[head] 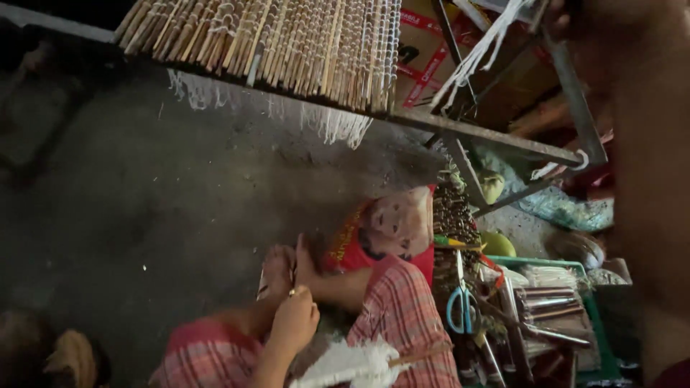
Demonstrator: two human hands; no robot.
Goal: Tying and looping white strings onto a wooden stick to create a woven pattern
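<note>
I sit on the floor in red plaid trousers (402, 309) with my bare feet (287, 269) in front of me. My left hand (295, 320) is curled beside the toes, its fingers pinched on a small thin pale piece (295, 291). A white fibrous bundle (348, 363) lies across my lap. My right arm (640, 179) rises as a large blur along the right edge. Its hand (564, 18) is dark at the top, near white strings (478, 54), and its grip is not visible. A mat of bamboo slats (287, 43) rests on a metal frame (496, 136) above.
Blue-handled scissors (462, 307) lie right of my knee. Beside them is a green tray (593, 323) holding several sticks. A red printed cloth (392, 230) is beyond my feet. A cardboard box (424, 54) sits behind the frame. Dark concrete floor (144, 201) spreads to the left.
</note>
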